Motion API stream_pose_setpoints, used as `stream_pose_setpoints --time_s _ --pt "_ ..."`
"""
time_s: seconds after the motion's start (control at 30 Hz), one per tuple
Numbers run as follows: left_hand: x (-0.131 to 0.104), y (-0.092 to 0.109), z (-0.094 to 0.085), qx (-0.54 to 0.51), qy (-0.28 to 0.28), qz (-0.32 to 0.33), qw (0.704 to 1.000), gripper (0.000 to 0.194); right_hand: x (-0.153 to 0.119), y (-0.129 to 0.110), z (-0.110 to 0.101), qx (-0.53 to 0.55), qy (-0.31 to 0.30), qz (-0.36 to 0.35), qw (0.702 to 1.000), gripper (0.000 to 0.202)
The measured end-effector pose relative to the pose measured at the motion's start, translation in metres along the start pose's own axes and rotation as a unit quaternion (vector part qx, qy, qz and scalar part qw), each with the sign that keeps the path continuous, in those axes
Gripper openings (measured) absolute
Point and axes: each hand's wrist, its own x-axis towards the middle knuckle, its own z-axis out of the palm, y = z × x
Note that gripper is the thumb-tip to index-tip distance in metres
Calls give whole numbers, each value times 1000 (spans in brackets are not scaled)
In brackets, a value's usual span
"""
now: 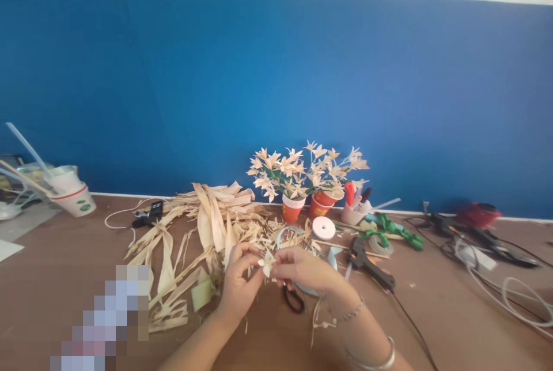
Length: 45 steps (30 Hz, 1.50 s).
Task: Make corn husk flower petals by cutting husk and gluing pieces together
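Pinching left hand (pixel 242 281): a small, pale star-shaped flower (pixel 267 264) is gripped at its left side between thumb and curled fingers, over the near middle of the brown table (pixel 440 325).
Right hand (pixel 302 268): the same flower is pinched at its right side by the fingertips; a beaded bracelet (pixel 351 312) and a silver bangle (pixel 382 363) are worn on this arm.
Dried corn husks (pixel 211 215): spread in a loose heap beyond and to the left of the hands, with smaller scraps scattered nearby.
Black scissor-like handle (pixel 294 300): partly hidden beneath the right hand.
Finished bouquets (pixel 285 169): many similar flowers are held in red paper cups (pixel 291 212) behind the hands, the right-hand cup tilted.
White spool (pixel 318 231): laid flat in front of the cups.
Black glue gun (pixel 369 267): laid to the right of the hands, its cord trailed toward the near edge.
Green bundle (pixel 391 230): placed beyond the glue gun, beside a clear tape roll (pixel 382 245).
White paper cup (pixel 76 203): set at far left, tilted.
Blue partition (pixel 276 89): stood behind everything.
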Motion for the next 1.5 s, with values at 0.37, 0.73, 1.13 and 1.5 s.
stream_pose_setpoints --time_s 0.37,0.73,1.13,1.5 --pt "-1 3 0 37 7 47 998 12 -11 -13 -10 -13 24 -16 999 10" --pt "-3 2 3 0 -39 26 999 12 -5 -11 -2 -24 83 -48 995 6" --pt "1 2 3 -156 -157 -77 972 22 -8 -10 -9 -84 7 -109 990 6" --pt "3 -2 2 -95 -56 -68 992 14 -6 -4 -9 -30 27 -42 998 12"
